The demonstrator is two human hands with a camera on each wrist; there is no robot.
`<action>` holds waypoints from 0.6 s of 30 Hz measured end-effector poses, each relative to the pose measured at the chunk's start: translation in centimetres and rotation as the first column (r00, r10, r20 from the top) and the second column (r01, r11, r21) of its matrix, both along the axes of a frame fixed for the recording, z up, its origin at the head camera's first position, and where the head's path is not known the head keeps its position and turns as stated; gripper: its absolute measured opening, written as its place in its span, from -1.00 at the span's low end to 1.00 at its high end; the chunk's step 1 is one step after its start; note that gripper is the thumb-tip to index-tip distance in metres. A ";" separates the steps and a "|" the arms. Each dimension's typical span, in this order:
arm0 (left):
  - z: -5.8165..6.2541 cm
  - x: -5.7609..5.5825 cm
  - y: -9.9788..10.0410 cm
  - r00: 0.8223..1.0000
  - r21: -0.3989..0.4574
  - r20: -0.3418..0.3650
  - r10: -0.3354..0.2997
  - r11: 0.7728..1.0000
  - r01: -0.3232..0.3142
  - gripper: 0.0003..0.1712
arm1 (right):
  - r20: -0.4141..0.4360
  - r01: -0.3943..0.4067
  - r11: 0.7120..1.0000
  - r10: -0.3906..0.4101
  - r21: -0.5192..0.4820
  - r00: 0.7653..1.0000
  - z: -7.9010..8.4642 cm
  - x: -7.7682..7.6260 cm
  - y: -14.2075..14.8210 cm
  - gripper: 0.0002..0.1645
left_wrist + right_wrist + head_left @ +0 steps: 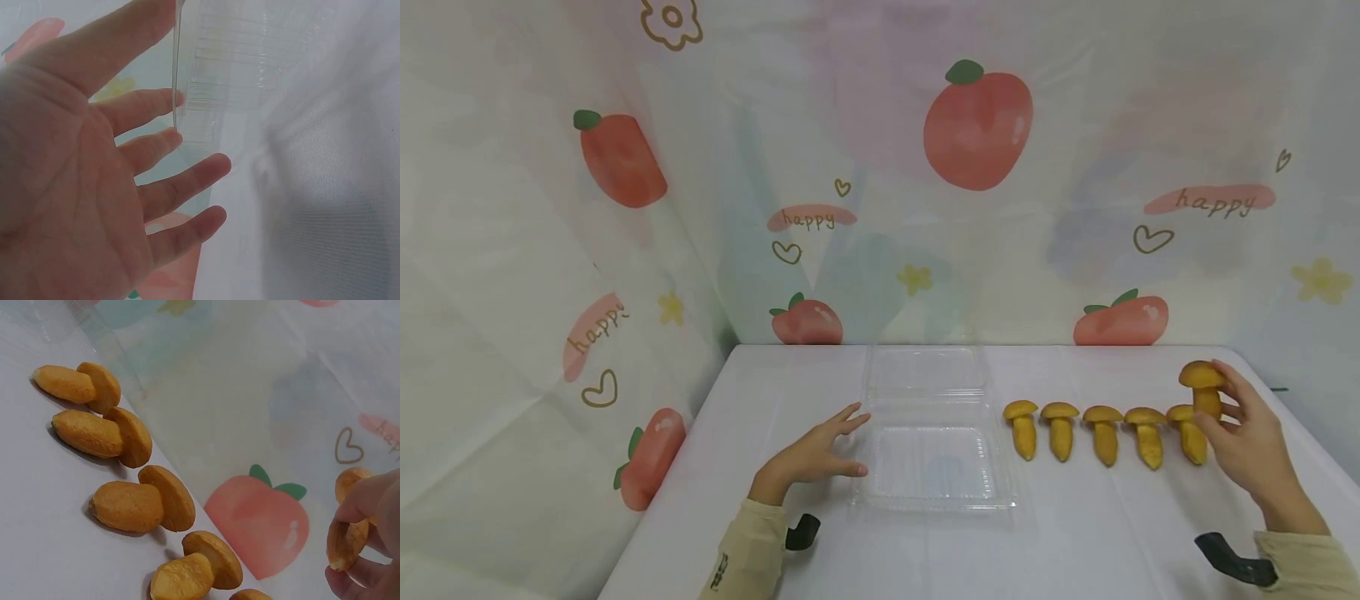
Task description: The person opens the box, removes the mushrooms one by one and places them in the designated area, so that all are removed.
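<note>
A yellow-brown mushroom is pinched by my right hand, lifted above the right end of a row of similar mushrooms lying on the white table. The held mushroom also shows at the right edge of the right wrist view. A clear plastic box lies with its lid folded back, left of the row. My left hand is at the box's left edge, fingers spread and fairly straight. In the left wrist view, the thumb and two fingers meet the box's thin clear rim.
The white table meets a fabric backdrop printed with peaches and hearts at its back edge. Another printed sheet hangs along the left side. Dark straps stand out at both wrists.
</note>
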State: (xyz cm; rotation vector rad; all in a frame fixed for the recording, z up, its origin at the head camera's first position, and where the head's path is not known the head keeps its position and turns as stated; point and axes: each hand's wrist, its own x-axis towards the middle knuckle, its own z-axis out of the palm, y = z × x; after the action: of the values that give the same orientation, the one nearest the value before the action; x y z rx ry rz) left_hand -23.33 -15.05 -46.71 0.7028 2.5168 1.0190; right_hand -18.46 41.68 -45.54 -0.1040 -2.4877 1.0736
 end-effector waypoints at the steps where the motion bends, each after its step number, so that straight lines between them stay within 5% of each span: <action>1: 0.0 0.0 0.0 1.000 0.000 0.000 0.000 1.000 0.000 0.01 | 0.008 0.009 1.000 -0.009 0.001 1.000 -0.1 0.1 0.2 -0.05; 18: 0.2 0.1 0.0 1.000 -0.005 -0.001 -0.001 1.000 0.001 0.00 | 0.027 0.169 0.985 -0.171 0.045 0.985 -0.9 0.7 2.4 -0.09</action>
State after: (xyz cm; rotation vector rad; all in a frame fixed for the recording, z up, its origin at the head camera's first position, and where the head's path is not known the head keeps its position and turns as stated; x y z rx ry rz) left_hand -23.23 -15.03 -46.51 0.7033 2.5180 1.0125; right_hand -17.73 44.11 -46.44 -0.3170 -2.4756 0.9551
